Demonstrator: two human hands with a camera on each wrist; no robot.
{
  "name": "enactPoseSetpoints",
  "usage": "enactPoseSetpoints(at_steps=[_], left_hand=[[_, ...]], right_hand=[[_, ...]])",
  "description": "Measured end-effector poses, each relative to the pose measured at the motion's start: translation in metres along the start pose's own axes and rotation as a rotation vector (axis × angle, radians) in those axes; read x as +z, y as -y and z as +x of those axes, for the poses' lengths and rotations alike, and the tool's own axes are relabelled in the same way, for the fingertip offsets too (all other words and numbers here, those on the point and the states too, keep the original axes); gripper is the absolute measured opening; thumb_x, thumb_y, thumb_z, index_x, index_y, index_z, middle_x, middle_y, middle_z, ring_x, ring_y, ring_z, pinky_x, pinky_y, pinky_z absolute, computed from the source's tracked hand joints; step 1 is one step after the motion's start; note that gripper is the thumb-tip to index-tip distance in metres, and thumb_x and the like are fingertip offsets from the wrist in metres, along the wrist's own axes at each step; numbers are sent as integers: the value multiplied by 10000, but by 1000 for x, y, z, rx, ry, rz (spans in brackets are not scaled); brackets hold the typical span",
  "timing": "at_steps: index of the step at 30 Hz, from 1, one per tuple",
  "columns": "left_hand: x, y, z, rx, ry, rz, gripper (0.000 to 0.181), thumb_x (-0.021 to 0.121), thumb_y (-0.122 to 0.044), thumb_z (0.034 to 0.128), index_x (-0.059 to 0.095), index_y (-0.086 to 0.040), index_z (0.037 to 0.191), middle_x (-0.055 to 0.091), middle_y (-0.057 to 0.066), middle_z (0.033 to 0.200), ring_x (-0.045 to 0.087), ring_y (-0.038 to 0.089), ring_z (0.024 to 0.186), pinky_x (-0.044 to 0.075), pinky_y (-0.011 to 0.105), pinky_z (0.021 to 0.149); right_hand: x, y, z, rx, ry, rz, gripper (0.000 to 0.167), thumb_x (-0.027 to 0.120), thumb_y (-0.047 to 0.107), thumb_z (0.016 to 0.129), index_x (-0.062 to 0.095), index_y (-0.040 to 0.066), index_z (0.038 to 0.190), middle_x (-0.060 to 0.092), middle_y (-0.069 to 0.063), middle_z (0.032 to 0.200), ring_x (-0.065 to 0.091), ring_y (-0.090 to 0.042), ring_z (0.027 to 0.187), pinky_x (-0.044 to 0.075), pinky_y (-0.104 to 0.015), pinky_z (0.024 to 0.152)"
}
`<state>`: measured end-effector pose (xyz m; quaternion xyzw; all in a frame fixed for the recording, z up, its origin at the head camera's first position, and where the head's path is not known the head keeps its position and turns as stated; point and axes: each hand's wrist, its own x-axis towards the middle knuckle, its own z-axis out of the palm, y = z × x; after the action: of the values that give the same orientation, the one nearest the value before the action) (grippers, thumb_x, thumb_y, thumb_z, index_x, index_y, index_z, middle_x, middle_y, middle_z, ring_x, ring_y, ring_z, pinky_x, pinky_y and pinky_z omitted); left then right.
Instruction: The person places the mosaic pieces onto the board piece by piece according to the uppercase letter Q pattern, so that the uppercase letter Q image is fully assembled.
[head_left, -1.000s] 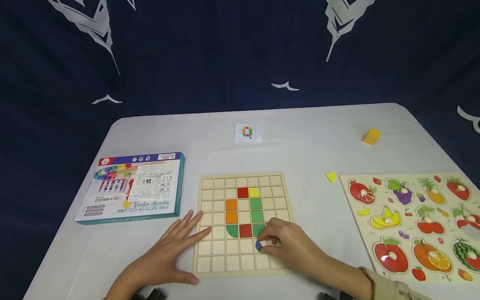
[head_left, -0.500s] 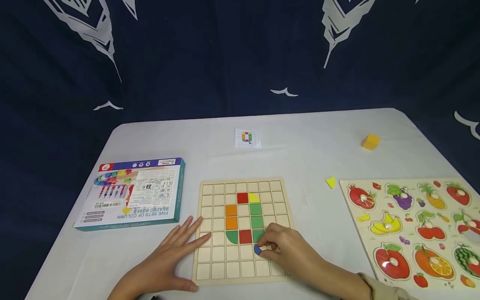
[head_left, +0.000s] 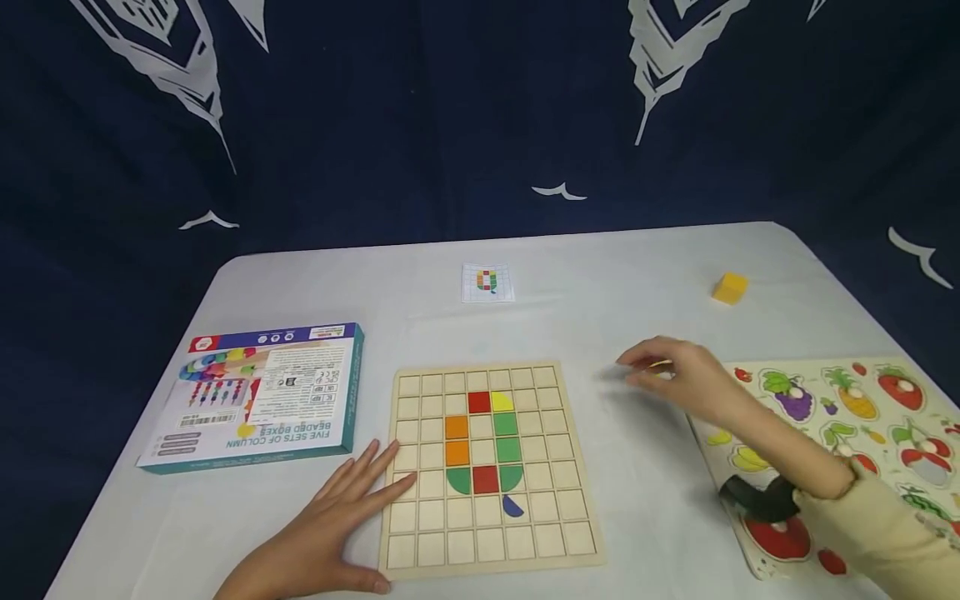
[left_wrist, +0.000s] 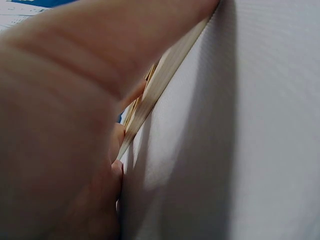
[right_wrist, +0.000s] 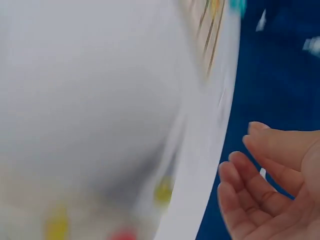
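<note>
My left hand [head_left: 330,525] lies with spread fingers on the left edge of a wooden grid board [head_left: 420,533]. In the left wrist view the board's wooden side [left_wrist: 160,85] shows past the wrist. On the board sit red, orange, green and yellow tiles, among them a red square [head_left: 485,480]. A blue leaf-shaped tile [head_left: 513,506] lies below the green ones. My right hand [head_left: 686,379] hovers right of the board, over a small yellow tile [head_left: 662,367] mostly hidden by the fingers. In the right wrist view thumb and fingers [right_wrist: 250,195] are apart, with nothing between them.
A small pattern card [head_left: 487,284] lies behind the board. To the left is a boxed set [head_left: 255,400]. A fruit puzzle board [head_left: 817,400] lies under the right forearm, and a yellow-orange cube [head_left: 730,288] stands at the back right.
My right hand has let go of the blue tile, which stays on the board, and has moved right and away to the yellow tile. The left hand stays on the board's edge.
</note>
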<state>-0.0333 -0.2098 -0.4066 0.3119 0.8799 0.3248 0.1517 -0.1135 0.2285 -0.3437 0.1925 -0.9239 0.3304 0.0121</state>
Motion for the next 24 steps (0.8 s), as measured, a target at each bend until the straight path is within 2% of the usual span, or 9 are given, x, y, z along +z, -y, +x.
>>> enactPoseSetpoints(at_steps=[4,6,9,15,19,24], left_hand=[[-1,-1,-1,-4,8,-9,1024,761,-578,585,323,-298,1466,63,-10,1559,-54,236,1401,-131,157,1026],[-1,-1,-1,-4,10,-7,1021,758,-578,588,321,-297,1467,62,-8,1559,-55,235,1400,-131,156,1026],[-1,-1,-1,5,4,4,1022,755,-581,588,321,-292,1468,62,-1,1559,-51,240,1400,-129,163,1030],[0,1,-1,8,10,1,1026,758,-584,590,317,-295,1469,55,-5,1560,-53,245,1400,-128,164,1031],[0,1,0,-3,8,3,1029,765,-587,584,319,-303,1467,54,-17,1559,-58,233,1401,-123,172,1037],[-2,0,0,-8,11,-8,1030,768,-581,582,320,-303,1467,56,-20,1559,-62,229,1400,-124,170,1035]], right_hand=[[-23,-31,10,96,100,-107,275,716,-11,779,657,-36,1047,643,-174,1032,552,-384,1017,429,-545,867],[-27,-41,13,104,162,-132,301,724,-5,767,656,-28,1059,638,-173,1050,524,-405,1056,403,-571,885],[-28,-52,19,80,208,-151,290,749,-5,739,675,-4,1020,640,-160,1044,537,-395,1041,417,-559,879],[-22,-65,26,53,193,-189,218,788,7,702,694,69,888,650,-109,977,565,-313,942,445,-511,852],[-18,-68,34,14,165,-178,214,797,12,697,688,74,870,653,-87,953,576,-301,925,459,-487,841],[-11,-66,48,-44,174,-145,207,800,16,695,682,81,852,650,-45,923,585,-271,908,467,-458,836]])
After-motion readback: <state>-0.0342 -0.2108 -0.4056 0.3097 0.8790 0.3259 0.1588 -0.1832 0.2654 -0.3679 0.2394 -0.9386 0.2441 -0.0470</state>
